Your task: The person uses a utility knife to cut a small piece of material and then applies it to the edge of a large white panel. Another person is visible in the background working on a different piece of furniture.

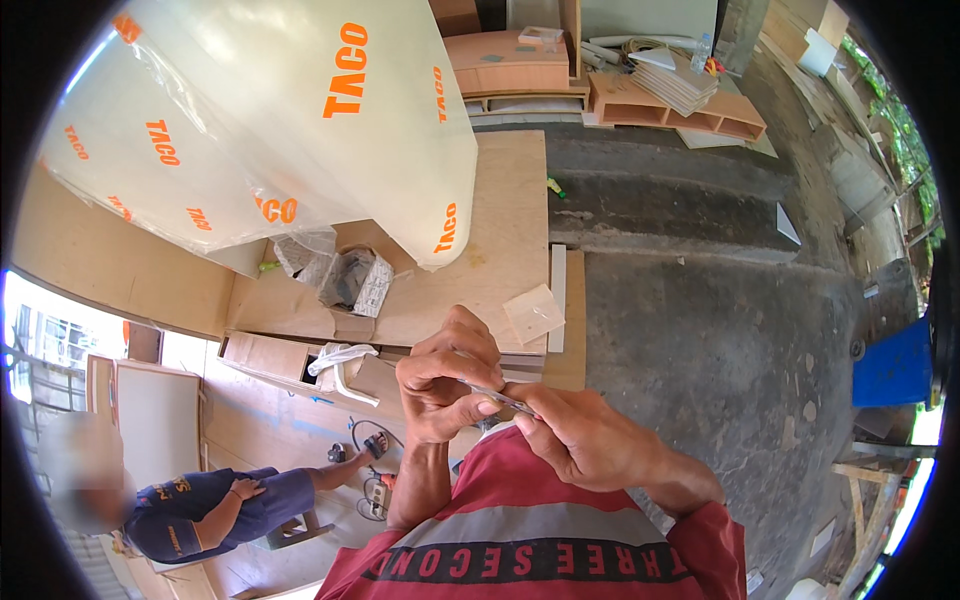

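Observation:
In front of my chest, both hands come together over a small, thin greyish strip [508,400]; its exact kind is too small to make out. My left hand [447,372] is closed, with thumb and curled fingers pinching one end of it. From the right, my right hand [595,440] pinches the other end between thumb and forefinger. Most of the strip is covered by the fingertips. Just beyond my hands is a plywood worktop [490,210], with a small square board piece [533,314] at its near right corner.
A large panel in printed plastic film [300,110] covers the far left. Near it sits a paper-lined open box [358,282]. Another person [200,515] sits at the lower left by cables. Wooden shelf units [675,105] stand far back; a blue bin [890,365] is at right.

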The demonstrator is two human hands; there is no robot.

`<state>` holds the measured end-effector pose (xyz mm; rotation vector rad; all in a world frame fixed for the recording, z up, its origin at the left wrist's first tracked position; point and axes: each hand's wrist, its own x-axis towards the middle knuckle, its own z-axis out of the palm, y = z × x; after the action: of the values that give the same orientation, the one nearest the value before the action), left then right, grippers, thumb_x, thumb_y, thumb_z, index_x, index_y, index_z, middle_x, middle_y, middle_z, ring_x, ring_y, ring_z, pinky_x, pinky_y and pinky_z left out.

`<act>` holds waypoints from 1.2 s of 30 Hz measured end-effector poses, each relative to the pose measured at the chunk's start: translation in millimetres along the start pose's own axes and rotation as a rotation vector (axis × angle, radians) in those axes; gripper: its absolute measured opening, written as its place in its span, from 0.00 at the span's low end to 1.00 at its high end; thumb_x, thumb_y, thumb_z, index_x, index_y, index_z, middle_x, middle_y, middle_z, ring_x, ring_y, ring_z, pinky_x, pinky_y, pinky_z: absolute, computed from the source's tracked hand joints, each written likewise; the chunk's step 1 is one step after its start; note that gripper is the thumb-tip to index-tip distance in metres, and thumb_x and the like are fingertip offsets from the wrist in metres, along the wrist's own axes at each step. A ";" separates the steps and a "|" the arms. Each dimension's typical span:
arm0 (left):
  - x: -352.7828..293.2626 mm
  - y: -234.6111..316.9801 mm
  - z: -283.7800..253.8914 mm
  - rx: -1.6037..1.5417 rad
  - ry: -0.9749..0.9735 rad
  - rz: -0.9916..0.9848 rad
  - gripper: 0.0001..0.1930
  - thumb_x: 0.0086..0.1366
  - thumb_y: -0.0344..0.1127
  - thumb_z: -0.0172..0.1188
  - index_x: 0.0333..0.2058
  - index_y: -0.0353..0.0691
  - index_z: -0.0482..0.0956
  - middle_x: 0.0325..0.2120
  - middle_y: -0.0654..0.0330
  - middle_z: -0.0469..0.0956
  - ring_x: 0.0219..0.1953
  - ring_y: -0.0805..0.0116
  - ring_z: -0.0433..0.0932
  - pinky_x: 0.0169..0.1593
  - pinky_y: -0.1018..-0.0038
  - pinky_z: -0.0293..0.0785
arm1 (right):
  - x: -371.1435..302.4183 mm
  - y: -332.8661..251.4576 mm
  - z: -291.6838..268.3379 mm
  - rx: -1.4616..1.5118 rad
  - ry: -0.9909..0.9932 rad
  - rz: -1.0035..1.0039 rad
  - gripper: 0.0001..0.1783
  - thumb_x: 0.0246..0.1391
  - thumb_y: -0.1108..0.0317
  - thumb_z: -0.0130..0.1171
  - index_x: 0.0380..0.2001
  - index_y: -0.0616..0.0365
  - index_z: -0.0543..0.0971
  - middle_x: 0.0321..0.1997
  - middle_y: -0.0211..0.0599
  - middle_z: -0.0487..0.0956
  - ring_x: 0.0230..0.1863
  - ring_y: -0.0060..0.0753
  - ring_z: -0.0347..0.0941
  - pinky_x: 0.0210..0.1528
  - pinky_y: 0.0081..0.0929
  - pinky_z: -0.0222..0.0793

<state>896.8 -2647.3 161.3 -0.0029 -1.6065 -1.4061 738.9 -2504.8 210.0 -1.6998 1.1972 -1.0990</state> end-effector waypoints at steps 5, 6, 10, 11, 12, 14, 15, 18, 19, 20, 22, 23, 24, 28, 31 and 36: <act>0.7 2.8 6.7 -0.105 0.070 -0.039 0.12 0.51 0.36 0.78 0.30 0.36 0.86 0.27 0.57 0.81 0.34 0.62 0.73 0.38 0.67 0.69 | 3.3 -2.1 -0.2 -0.002 -0.014 0.011 0.16 0.71 0.68 0.48 0.57 0.64 0.68 0.34 0.60 0.78 0.32 0.64 0.78 0.34 0.51 0.71; 0.6 2.9 5.8 -0.096 0.062 -0.036 0.12 0.51 0.36 0.78 0.30 0.36 0.86 0.27 0.57 0.81 0.34 0.62 0.73 0.38 0.66 0.69 | 3.6 -1.7 -0.6 0.010 -0.021 0.011 0.16 0.71 0.68 0.48 0.57 0.64 0.68 0.34 0.60 0.78 0.32 0.64 0.78 0.34 0.51 0.71; 1.8 2.0 3.5 -0.081 0.039 -0.032 0.13 0.52 0.37 0.78 0.30 0.36 0.86 0.27 0.57 0.81 0.34 0.61 0.73 0.38 0.66 0.69 | 5.1 -0.3 -4.7 0.070 -0.051 0.017 0.16 0.71 0.68 0.48 0.57 0.64 0.67 0.32 0.59 0.78 0.32 0.64 0.77 0.34 0.51 0.70; 2.0 2.3 3.2 -0.081 0.036 -0.034 0.13 0.52 0.37 0.78 0.30 0.35 0.86 0.27 0.57 0.81 0.34 0.61 0.73 0.38 0.66 0.69 | 5.6 0.1 -5.9 0.090 -0.061 0.019 0.16 0.71 0.68 0.49 0.57 0.64 0.67 0.31 0.59 0.78 0.31 0.63 0.77 0.33 0.50 0.69; 1.7 2.0 1.1 -0.056 0.019 -0.033 0.14 0.52 0.38 0.79 0.30 0.36 0.86 0.27 0.57 0.80 0.34 0.62 0.71 0.36 0.66 0.69 | 7.5 1.6 -9.1 0.098 -0.092 0.014 0.16 0.71 0.68 0.49 0.56 0.64 0.68 0.29 0.56 0.78 0.30 0.61 0.76 0.33 0.48 0.69; 1.5 -0.4 -3.6 -0.010 -0.019 -0.029 0.16 0.53 0.41 0.79 0.31 0.36 0.84 0.27 0.57 0.77 0.34 0.62 0.68 0.31 0.66 0.69 | 11.1 5.3 -17.6 0.111 -0.151 0.006 0.15 0.71 0.68 0.49 0.55 0.64 0.69 0.27 0.52 0.77 0.27 0.58 0.75 0.31 0.45 0.67; 1.6 -1.4 -3.2 -0.018 -0.024 -0.028 0.16 0.53 0.41 0.79 0.31 0.36 0.84 0.27 0.57 0.77 0.34 0.62 0.68 0.31 0.66 0.69 | 10.8 8.3 -18.3 0.180 -0.146 -0.022 0.13 0.71 0.69 0.48 0.54 0.64 0.70 0.25 0.49 0.75 0.25 0.53 0.73 0.30 0.42 0.65; 0.8 -3.3 0.5 -0.040 -0.005 -0.040 0.15 0.53 0.39 0.78 0.31 0.35 0.85 0.27 0.57 0.78 0.34 0.62 0.70 0.33 0.66 0.69 | 9.7 16.8 -19.9 0.419 -0.240 -0.047 0.11 0.72 0.69 0.48 0.51 0.63 0.73 0.21 0.41 0.71 0.21 0.38 0.67 0.27 0.33 0.61; 0.9 -4.2 3.1 -0.051 0.021 -0.053 0.14 0.53 0.38 0.78 0.32 0.35 0.85 0.28 0.57 0.79 0.34 0.62 0.71 0.36 0.66 0.68 | 8.7 17.2 -22.2 0.517 -0.341 -0.013 0.11 0.72 0.69 0.47 0.51 0.62 0.74 0.21 0.39 0.70 0.21 0.34 0.65 0.27 0.31 0.60; 1.2 -5.5 5.2 -0.064 0.046 -0.066 0.13 0.52 0.37 0.78 0.32 0.36 0.86 0.28 0.57 0.81 0.34 0.62 0.72 0.38 0.66 0.67 | 7.6 17.6 -24.0 0.611 -0.441 0.023 0.11 0.72 0.69 0.47 0.50 0.62 0.75 0.20 0.37 0.68 0.21 0.30 0.64 0.26 0.29 0.59; -2.3 -8.0 6.2 -0.114 0.094 -0.068 0.13 0.53 0.36 0.78 0.32 0.36 0.86 0.29 0.57 0.80 0.35 0.62 0.72 0.38 0.66 0.67 | 5.0 20.8 -22.8 0.634 -0.395 -0.071 0.12 0.73 0.69 0.47 0.51 0.61 0.76 0.20 0.36 0.67 0.21 0.26 0.62 0.25 0.27 0.57; -2.9 -8.2 6.8 -0.138 0.117 -0.071 0.13 0.53 0.36 0.78 0.32 0.36 0.86 0.29 0.57 0.80 0.35 0.63 0.72 0.38 0.66 0.67 | 3.2 23.0 -21.0 0.647 -0.371 -0.119 0.12 0.73 0.69 0.47 0.52 0.60 0.77 0.20 0.35 0.66 0.21 0.24 0.61 0.25 0.26 0.57; -2.2 -7.6 7.3 -0.137 0.121 -0.072 0.12 0.54 0.36 0.78 0.32 0.37 0.86 0.29 0.57 0.80 0.35 0.63 0.72 0.39 0.66 0.67 | 1.5 23.1 -17.5 0.460 -0.216 -0.179 0.13 0.71 0.71 0.48 0.54 0.60 0.75 0.23 0.36 0.69 0.22 0.28 0.65 0.25 0.28 0.60; -0.7 -7.6 6.7 -0.112 0.130 -0.055 0.12 0.54 0.36 0.77 0.32 0.37 0.86 0.29 0.57 0.80 0.35 0.63 0.72 0.39 0.66 0.68 | -2.9 17.8 -9.4 -0.101 0.162 -0.177 0.20 0.65 0.74 0.54 0.60 0.61 0.72 0.31 0.39 0.76 0.26 0.38 0.75 0.28 0.35 0.72; -1.2 -8.9 8.0 -0.094 0.128 -0.040 0.12 0.55 0.37 0.77 0.33 0.37 0.86 0.29 0.57 0.80 0.35 0.62 0.72 0.39 0.67 0.68 | -6.3 19.2 -8.2 -0.329 0.172 -0.149 0.25 0.60 0.73 0.59 0.61 0.60 0.71 0.34 0.39 0.76 0.29 0.41 0.79 0.30 0.36 0.76; -0.5 -10.6 8.5 -0.073 0.104 -0.002 0.13 0.57 0.39 0.76 0.34 0.36 0.86 0.30 0.57 0.80 0.36 0.62 0.72 0.39 0.67 0.69 | -6.6 7.4 -10.2 -0.504 0.155 -0.150 0.28 0.56 0.71 0.63 0.61 0.59 0.72 0.31 0.35 0.74 0.29 0.37 0.79 0.29 0.33 0.77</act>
<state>885.7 -2644.1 154.1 0.0289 -1.4698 -1.4427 725.9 -2501.5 205.2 -2.1417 1.5627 -1.0942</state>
